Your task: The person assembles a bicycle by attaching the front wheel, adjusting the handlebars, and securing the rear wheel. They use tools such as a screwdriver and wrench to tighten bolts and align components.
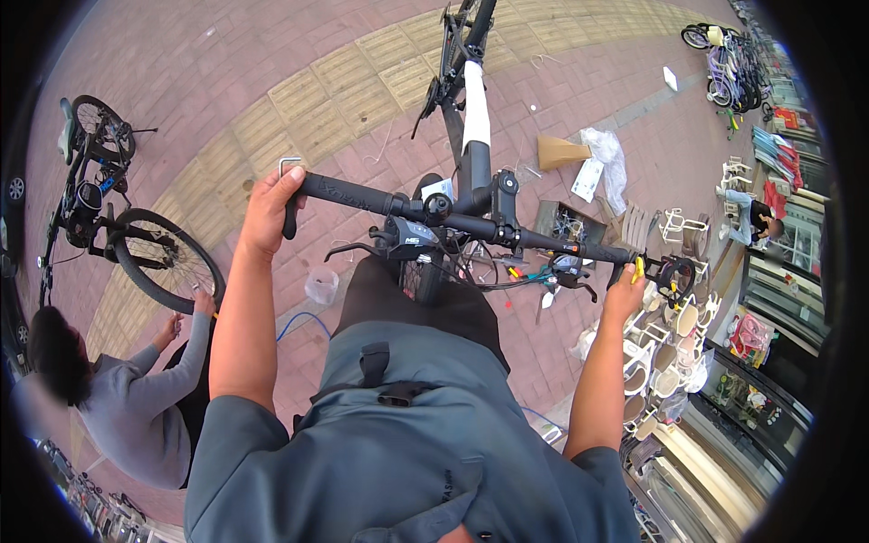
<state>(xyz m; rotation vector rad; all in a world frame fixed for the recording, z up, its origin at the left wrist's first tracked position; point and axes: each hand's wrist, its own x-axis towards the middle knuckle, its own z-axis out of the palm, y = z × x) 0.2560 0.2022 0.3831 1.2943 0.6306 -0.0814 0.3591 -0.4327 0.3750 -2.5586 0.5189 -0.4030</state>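
In front of me stands a bicycle, its black handlebar (471,226) running across the view. My left hand (270,215) is closed at the left grip (348,193), and a silver L-shaped hex key (288,163) sticks up from its fingers. Beneath that grip end is a black curved piece (291,220). At the other end of the bar, my right hand (623,295) is closed around a yellow-handled tool (639,269), whose working end I cannot make out. Brake levers and shifters (403,237) hang inboard of the grips. White wrapping (475,104) covers part of the frame.
At left a person in grey (140,407) crouches by another bicycle's wheel (167,262), hands near the tyre. A toolbox (566,222), cardboard (559,152) and plastic wrap (608,167) lie beyond the bar. Cream-coloured bicycle parts (665,366) are piled at right. More bicycles (735,68) stand far right.
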